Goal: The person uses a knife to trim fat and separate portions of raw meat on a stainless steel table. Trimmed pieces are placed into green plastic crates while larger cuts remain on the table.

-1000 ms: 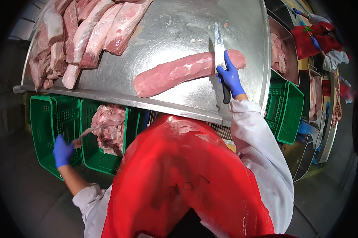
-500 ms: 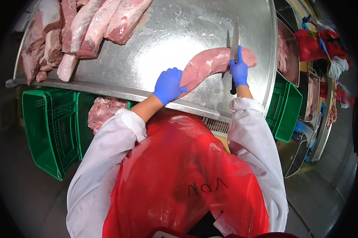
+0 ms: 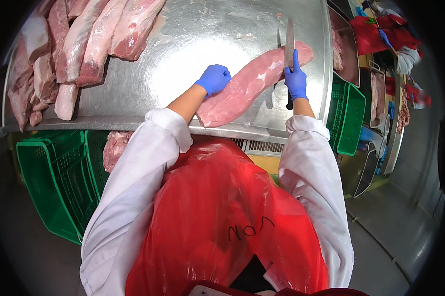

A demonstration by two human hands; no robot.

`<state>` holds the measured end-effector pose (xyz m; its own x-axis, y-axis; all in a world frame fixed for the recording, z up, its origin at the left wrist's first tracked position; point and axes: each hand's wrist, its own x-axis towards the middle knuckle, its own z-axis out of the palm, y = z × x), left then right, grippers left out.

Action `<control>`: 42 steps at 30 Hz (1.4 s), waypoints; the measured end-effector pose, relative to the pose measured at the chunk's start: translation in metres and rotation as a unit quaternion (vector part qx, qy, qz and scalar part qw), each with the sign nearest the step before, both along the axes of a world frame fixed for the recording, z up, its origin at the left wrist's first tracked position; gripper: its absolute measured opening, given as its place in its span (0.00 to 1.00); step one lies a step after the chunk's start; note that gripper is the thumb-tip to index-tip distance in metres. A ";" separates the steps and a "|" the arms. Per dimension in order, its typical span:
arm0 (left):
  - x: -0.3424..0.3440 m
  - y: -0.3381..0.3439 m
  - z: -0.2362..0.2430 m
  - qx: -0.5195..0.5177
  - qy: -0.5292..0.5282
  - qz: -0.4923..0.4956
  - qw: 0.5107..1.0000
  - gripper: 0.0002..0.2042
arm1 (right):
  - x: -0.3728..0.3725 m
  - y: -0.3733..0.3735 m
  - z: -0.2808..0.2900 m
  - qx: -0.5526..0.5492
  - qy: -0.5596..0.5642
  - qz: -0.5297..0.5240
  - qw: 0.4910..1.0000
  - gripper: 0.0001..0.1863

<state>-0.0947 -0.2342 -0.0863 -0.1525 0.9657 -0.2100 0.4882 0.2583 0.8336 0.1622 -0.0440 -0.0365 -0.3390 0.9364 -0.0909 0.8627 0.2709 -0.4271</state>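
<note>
A long, pale pink boneless meat loin [image 3: 252, 79] lies slantwise on the metal table [image 3: 183, 24], its wide end by the front edge. My right hand [image 3: 296, 83], blue-gloved, grips a knife [image 3: 290, 37] with the index finger stretched along it. The blade points away from me and crosses the loin near its far right end. My left hand [image 3: 214, 79], also blue-gloved, is a closed fist against the loin's left edge. Its curled fingers hide whatever may be in them.
Several long meat pieces [image 3: 86, 44] lie at the table's far left. Green crates [image 3: 54, 177] stand below, one holding meat [image 3: 115, 148]; another green crate [image 3: 348, 116] is to the right. Beyond it are metal tubs with meat [image 3: 378, 96] and a co-worker's red apron [image 3: 365, 37].
My left hand has left the loin's near end and moved up along its left side. The loin lies straighter, its near end spread out. The knife remains over its far end.
</note>
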 end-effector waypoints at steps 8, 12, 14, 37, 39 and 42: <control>-0.009 -0.005 0.026 0.046 0.066 -0.005 0.997 0.07 | -0.043 -0.112 0.028 -0.135 0.191 0.013 0.972 0.40; 0.000 -0.001 0.038 0.097 0.124 -0.033 0.987 0.04 | -0.065 -0.143 0.036 -0.283 0.122 0.064 0.949 0.38; 0.000 -0.005 0.042 0.100 0.154 -0.027 0.983 0.03 | -0.040 -0.162 0.052 -0.339 0.108 0.114 0.928 0.38; 0.036 -0.124 0.086 0.039 0.337 0.042 0.940 0.34 | 0.023 -0.044 0.047 -0.091 0.222 0.136 0.961 0.37; 0.093 -0.057 0.079 0.095 0.354 -0.007 0.930 0.42 | 0.006 -0.034 0.033 -0.057 0.131 0.155 0.978 0.37; 0.132 -0.004 0.065 -0.019 0.407 0.003 0.913 0.43 | 0.029 -0.059 -0.001 -0.023 0.078 0.201 0.976 0.42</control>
